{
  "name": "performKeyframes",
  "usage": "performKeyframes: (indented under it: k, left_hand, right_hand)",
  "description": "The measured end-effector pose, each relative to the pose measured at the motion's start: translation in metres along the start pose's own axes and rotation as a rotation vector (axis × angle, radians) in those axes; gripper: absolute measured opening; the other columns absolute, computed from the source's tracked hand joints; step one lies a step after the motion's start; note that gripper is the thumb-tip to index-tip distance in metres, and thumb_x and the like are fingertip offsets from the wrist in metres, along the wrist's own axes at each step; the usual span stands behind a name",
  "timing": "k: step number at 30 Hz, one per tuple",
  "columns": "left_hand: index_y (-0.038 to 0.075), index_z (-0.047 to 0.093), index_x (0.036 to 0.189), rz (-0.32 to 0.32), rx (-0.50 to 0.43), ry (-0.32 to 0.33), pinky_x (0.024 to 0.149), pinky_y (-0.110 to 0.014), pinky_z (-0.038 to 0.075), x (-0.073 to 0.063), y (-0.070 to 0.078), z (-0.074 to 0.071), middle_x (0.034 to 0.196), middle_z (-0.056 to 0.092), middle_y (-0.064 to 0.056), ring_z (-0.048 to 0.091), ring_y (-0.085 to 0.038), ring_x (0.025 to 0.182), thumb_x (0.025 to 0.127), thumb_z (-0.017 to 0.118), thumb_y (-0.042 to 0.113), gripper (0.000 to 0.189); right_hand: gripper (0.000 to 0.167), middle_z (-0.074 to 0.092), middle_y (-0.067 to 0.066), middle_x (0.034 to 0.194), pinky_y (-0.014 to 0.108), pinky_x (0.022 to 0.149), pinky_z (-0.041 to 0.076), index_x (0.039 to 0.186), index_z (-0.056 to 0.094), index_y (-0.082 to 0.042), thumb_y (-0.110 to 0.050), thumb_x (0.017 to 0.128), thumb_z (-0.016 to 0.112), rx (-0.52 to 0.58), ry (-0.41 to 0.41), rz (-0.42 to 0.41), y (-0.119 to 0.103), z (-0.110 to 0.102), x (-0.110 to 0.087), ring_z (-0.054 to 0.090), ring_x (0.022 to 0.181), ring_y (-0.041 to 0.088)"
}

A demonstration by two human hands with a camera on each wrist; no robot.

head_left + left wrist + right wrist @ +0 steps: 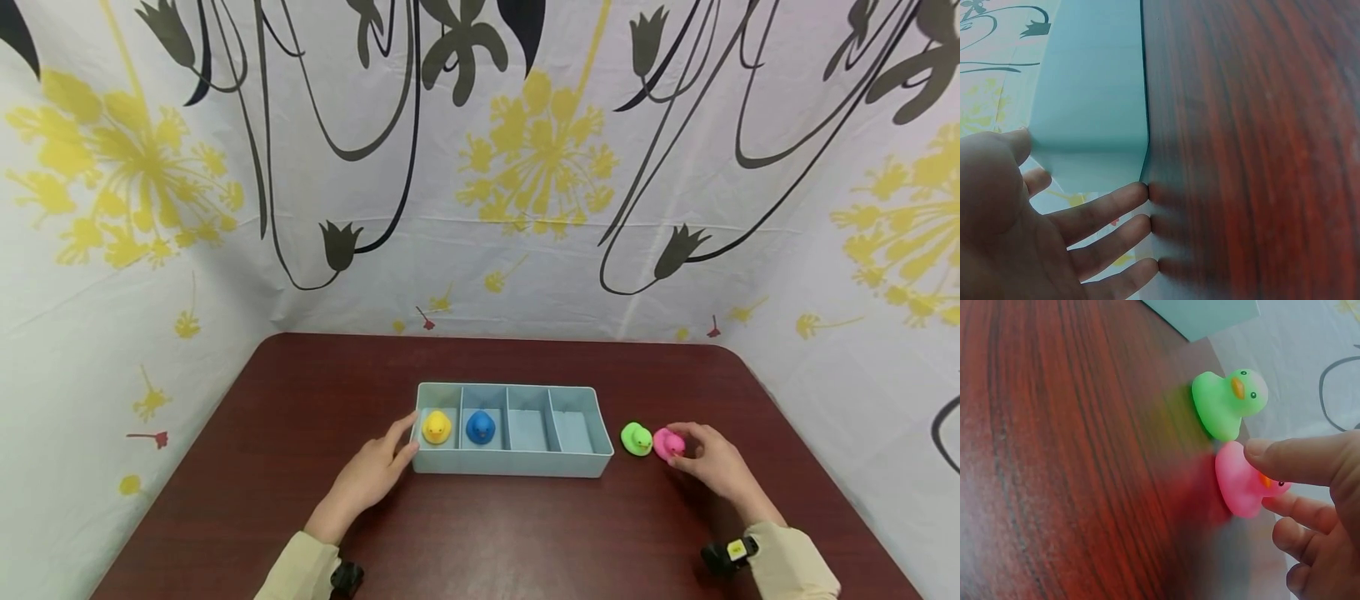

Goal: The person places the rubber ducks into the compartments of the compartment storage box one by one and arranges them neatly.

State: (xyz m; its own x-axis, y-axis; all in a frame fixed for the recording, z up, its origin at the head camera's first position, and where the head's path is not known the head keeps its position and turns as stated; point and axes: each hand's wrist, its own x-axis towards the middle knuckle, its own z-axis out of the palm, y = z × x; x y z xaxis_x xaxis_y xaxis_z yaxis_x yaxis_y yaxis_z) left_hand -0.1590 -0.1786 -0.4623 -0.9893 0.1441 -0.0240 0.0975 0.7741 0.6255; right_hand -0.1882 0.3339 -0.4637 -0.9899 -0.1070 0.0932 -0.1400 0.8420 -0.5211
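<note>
A light blue divided box [513, 463] sits on the table, long side facing me. At its left end my left hand [372, 475] rests thumb and forefinger against the wall; in the left wrist view the other fingers [1107, 212] are spread and fairly straight. A yellow rubber duck [437, 427] sits in the leftmost compartment, a blue rubber duck [481, 427] in the one beside it. Right of the box, my right hand [716, 462] holds a pink rubber duck [1235, 481] between thumb and fingers. A green rubber duck [1216, 403] stands right beside the pink one.
The two compartments on the box's right side [576, 421] hold no duck. A dark red-brown wooden table [487, 542] lies beneath everything. Behind it and at both sides hangs a white cloth [450, 183] printed with flowers. Each wrist wears a black device [723, 557].
</note>
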Motion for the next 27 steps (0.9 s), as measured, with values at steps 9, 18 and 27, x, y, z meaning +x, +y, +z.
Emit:
performKeyframes:
  k: [9, 18, 27]
  left_hand:
    - [0.029, 0.031, 0.15, -0.003, -0.007, -0.001, 0.092, -0.057, 0.045, -0.001, 0.0, -0.001, 0.134, 0.056, -0.014, 0.056, -0.035, 0.117, 0.099, 0.05, 0.038, 0.055]
    - [0.028, 0.031, 0.15, 0.008, -0.009, 0.002, 0.091, -0.056, 0.047, -0.001, -0.001, 0.001, 0.133, 0.057, -0.013, 0.058, -0.034, 0.114, 0.099, 0.05, 0.038, 0.056]
    - [0.028, 0.031, 0.15, 0.007, -0.012, 0.005, 0.091, -0.054, 0.047, -0.001, -0.002, 0.0, 0.132, 0.057, -0.013, 0.06, -0.031, 0.112, 0.099, 0.05, 0.038, 0.056]
  right_hand:
    - [0.046, 0.06, 0.025, 0.113, 0.045, 0.076, 0.048, 0.117, 0.062, 0.0, -0.015, 0.076, 0.078, -0.031, 0.032, 0.009, 0.003, 0.004, 0.001, 0.058, 0.092, 0.034]
    - [0.045, 0.056, 0.029, 0.112, 0.05, 0.078, 0.05, 0.114, 0.064, 0.001, -0.017, 0.075, 0.079, -0.036, 0.027, 0.027, 0.008, 0.007, 0.0, 0.058, 0.092, 0.038]
    - [0.046, 0.057, 0.029, 0.113, 0.052, 0.081, 0.047, 0.116, 0.062, 0.0, -0.018, 0.077, 0.079, -0.021, 0.013, 0.037, 0.011, 0.008, -0.001, 0.055, 0.098, 0.04]
